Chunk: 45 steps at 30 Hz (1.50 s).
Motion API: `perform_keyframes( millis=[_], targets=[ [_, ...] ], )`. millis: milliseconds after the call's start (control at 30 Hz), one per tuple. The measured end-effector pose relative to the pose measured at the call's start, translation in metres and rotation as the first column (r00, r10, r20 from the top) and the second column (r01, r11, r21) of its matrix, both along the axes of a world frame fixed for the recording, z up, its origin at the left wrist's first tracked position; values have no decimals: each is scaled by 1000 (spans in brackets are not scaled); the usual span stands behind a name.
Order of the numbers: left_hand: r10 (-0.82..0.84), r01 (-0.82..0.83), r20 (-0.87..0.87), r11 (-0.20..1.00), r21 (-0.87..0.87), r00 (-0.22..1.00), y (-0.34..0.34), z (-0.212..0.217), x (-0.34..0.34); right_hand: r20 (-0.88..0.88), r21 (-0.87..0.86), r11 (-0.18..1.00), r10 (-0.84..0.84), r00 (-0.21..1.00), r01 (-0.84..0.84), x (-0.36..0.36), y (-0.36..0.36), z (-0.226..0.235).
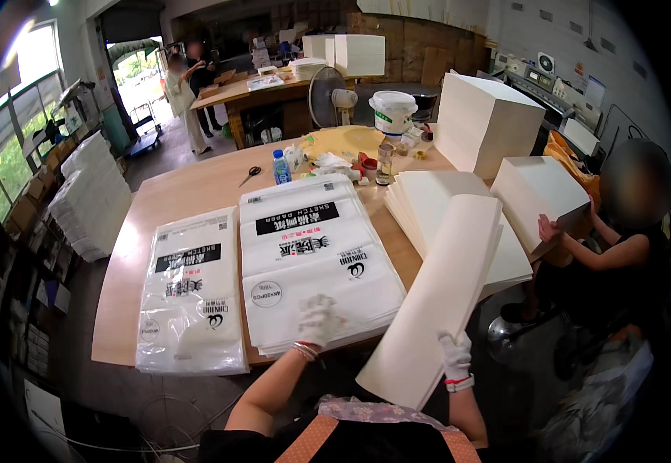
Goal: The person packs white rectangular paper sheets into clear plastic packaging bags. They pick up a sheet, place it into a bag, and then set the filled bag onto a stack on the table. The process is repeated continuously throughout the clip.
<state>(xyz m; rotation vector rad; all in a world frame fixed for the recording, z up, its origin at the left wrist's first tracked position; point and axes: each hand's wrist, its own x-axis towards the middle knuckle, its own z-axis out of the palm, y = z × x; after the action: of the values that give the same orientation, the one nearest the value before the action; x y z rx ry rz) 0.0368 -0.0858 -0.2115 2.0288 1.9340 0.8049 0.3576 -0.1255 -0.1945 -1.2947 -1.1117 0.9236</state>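
Observation:
My left hand (318,321), in a white glove, rests on the near end of a stack of printed clear plastic bags (312,266). Its fingers look apart and slightly blurred, with nothing visible in them. A curved sheaf of large white paper sheets (436,297) leans at a slant just right of those bags. My gloved right hand (455,359) grips this sheaf by its lower right edge. Beneath the sheaf's upper part lies a fanned pile of white sheets (436,189). A second stack of printed plastic bags (190,297) lies at the table's left.
On the wooden table (189,189) are scissors (250,175), a blue-labelled bottle (281,167), a glass jar (384,163) and a white bucket (392,112). A fan (328,96) and tall paper blocks (486,123) stand behind. At right, a seated co-worker's hands (549,228) touch another paper block (536,193).

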Motion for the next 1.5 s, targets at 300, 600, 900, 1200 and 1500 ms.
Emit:
perform_keyframes(
  millis=[300,600,900,1200,1500],
  targets=[
    [-166,171,47,909,-379,985,53,9,-45,526,-61,987,156,836,-146,-1,-63,111],
    [216,377,904,854,-359,370,167,-17,-101,747,-504,671,654,116,-543,-45,-72,77],
    [-287,440,633,893,-95,719,160,214,-83,916,-182,622,389,100,-761,-35,-84,98],
    [-593,591,33,805,49,804,40,176,81,952,-211,815,297,76,-539,-74,40,122],
    [-435,392,-41,761,517,900,44,23,51,882,7,999,12,471,-39,-66,166,18]
  ],
)
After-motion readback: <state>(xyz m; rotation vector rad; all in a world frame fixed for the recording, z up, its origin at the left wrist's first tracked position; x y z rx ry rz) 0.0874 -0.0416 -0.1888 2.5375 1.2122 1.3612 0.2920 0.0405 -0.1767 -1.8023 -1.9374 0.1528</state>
